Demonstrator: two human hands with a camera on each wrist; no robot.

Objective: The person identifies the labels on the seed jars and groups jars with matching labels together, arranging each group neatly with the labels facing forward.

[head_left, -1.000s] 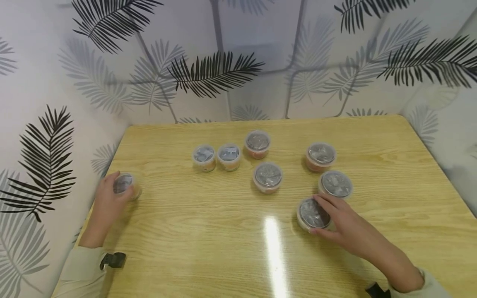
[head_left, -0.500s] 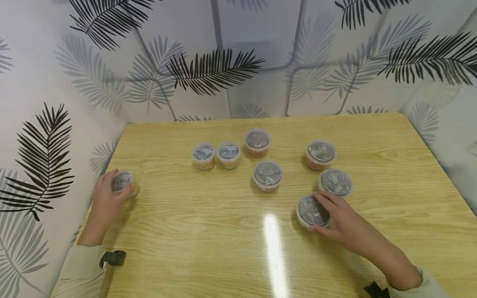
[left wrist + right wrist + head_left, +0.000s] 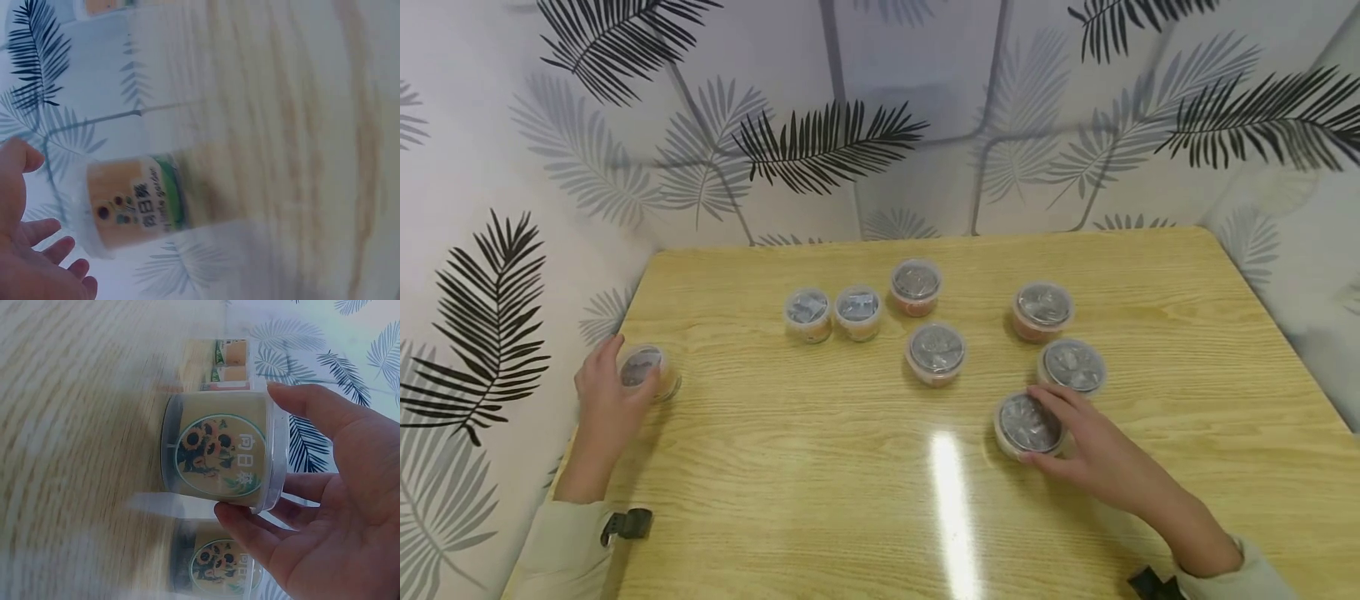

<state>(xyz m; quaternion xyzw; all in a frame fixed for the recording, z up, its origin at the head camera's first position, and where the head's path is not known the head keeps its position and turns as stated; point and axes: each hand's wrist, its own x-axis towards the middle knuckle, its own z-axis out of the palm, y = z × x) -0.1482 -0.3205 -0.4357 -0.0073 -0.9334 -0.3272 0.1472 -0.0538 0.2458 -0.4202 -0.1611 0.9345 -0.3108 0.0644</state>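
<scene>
Sunflower-labelled cups on a wood-grain table [image 3: 775, 475], with positions given relative to the front right cup [image 3: 1018, 423]. On this cup, a round label [image 3: 215, 453] edged in green shows printed sunflowers and the characters 向日葵; tan contents fill the clear wall, and grey crinkled wrapping shows through the lid [image 3: 275, 456]. The right hand [image 3: 1093, 442] holds the cup, its thumb at the lid's rim and a fingertip against the opposite side.

Well to the left of the front right cup, and slightly behind it, the left cup [image 3: 642, 364] stands upright near the table's edge. Its label [image 3: 147, 194] reads 向日葵 and "little garden" beside a green band, over tan contents. The left hand [image 3: 606, 396] is beside it, thumb and fingers spread wide about the lid end; whether they touch cannot be told.

Just behind and to the right of the front right cup is the middle right cup [image 3: 1073, 365], bearing a similar round label; farther behind is the back right cup [image 3: 1042, 310], with reddish contents. Behind and to the left lie the centre cup [image 3: 936, 352] and, beyond it, the reddish back centre cup [image 3: 916, 287]. Farther left, two smaller cups [image 3: 808, 315] stand side by side with tan contents; their lettering is too small to read.
</scene>
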